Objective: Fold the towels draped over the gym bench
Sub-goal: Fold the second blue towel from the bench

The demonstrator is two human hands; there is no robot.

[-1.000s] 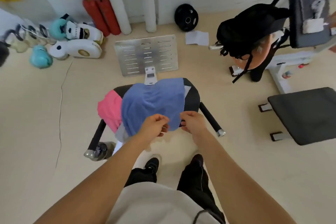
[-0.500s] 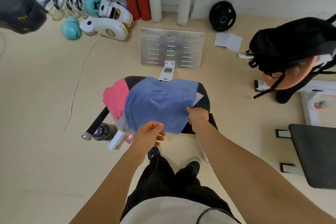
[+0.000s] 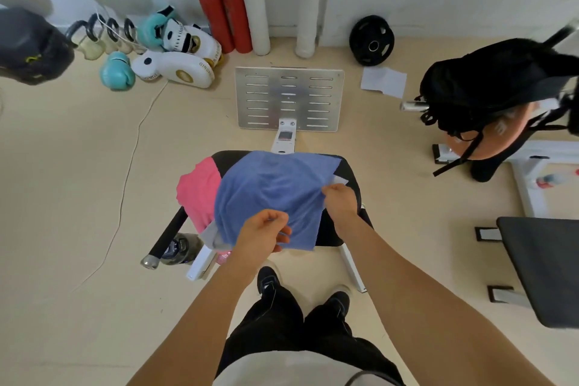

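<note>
Blue towel: a soft blue terry-cloth towel [image 3: 269, 194] lies uppermost on the bench, spread over its top with the near edge hanging off the front toward the person.
Pink towel: a pink cloth towel [image 3: 199, 189] sits partly under the blue one and spills off the bench's left side; a grey cloth edge [image 3: 210, 233] peeks out below them.
Bench: a black padded gym bench seat [image 3: 349, 174] on a white metal frame carries all the cloth, which puts the work in front of the standing person.
Left hand: the left hand [image 3: 261, 236] pinches the blue towel's near hanging edge, fingers curled round the cloth, apparently to hold one end of that edge.
Right hand: the right hand [image 3: 340, 197] grips the towel's right side edge, higher up by the bench top, fingers closed on the fabric; the cloth creases between the two grips.
Step in hand: likely taking hold of the blue towel to lift and open it out before folding.
Progress: no towel looks folded yet.
Nearby: a slotted silver metal footplate [image 3: 288, 97] lies on the floor beyond the bench.
</note>
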